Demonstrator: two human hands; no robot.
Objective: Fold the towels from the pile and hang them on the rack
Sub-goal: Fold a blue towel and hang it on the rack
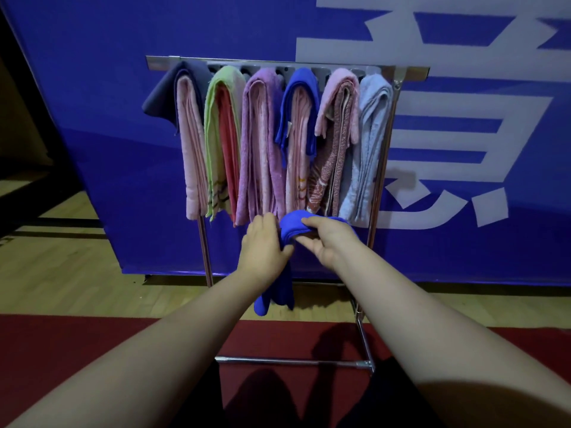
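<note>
A metal towel rack [398, 72] stands in front of me with several folded towels hanging from its top rail: dark blue over pink [188, 118], green over red [221, 134], purple [259, 143], blue over pink [298, 118], pink over patterned red [336, 125] and light blue [369, 134]. Below them I hold a bright blue towel [292, 231]. My left hand [262, 245] grips its left side. My right hand [327, 239] pinches its folded upper edge. The towel's lower end [275, 295] hangs down between my forearms.
A large blue banner with white characters [463, 134] stands right behind the rack. The rack's base bar [290, 361] lies on a red mat [92, 350] near my legs. Wooden floor [61, 273] stretches to the left.
</note>
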